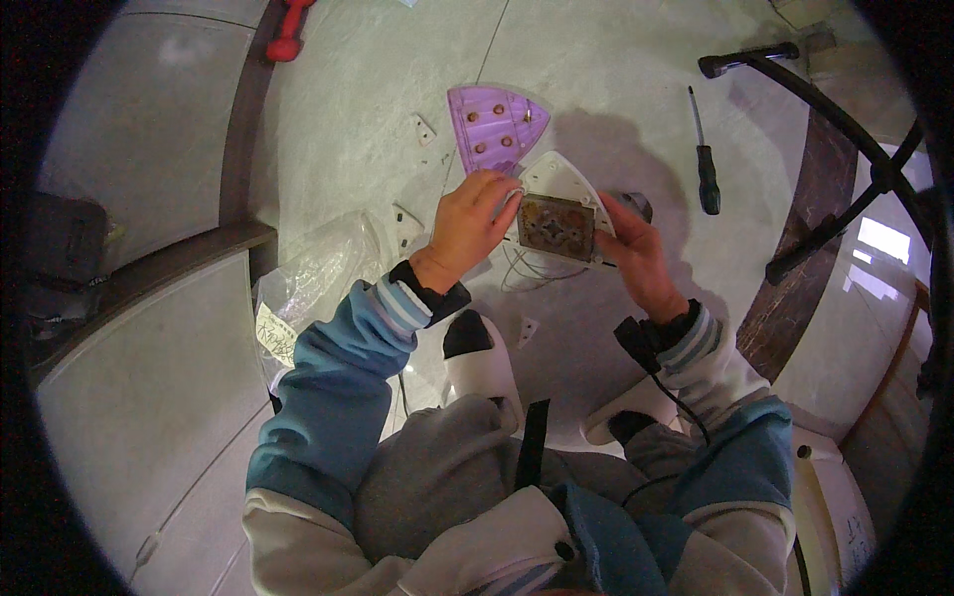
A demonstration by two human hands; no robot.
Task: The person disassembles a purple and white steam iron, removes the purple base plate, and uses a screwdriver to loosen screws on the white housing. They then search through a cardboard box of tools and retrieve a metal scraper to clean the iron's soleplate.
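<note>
Over the floor, a white housing with a pointed end is between my hands. A brownish, rust-stained rectangular plate is set in its face. My right hand grips its right side, thumb at the plate's edge. At its left edge my left hand is closed, fingertips pinched together; a small white bit shows there, too little to name. Thin pale wires hang below the housing. Just beyond my left hand lies a purple pointed cover with brown-ringed holes. A grey rounded object shows partly behind my right hand.
Small white triangular pieces lie on the tiles. A black-handled screwdriver rests to the right, beside a black tubular frame. Clear plastic bag at left, red dumbbell at far left. My slippered feet are below.
</note>
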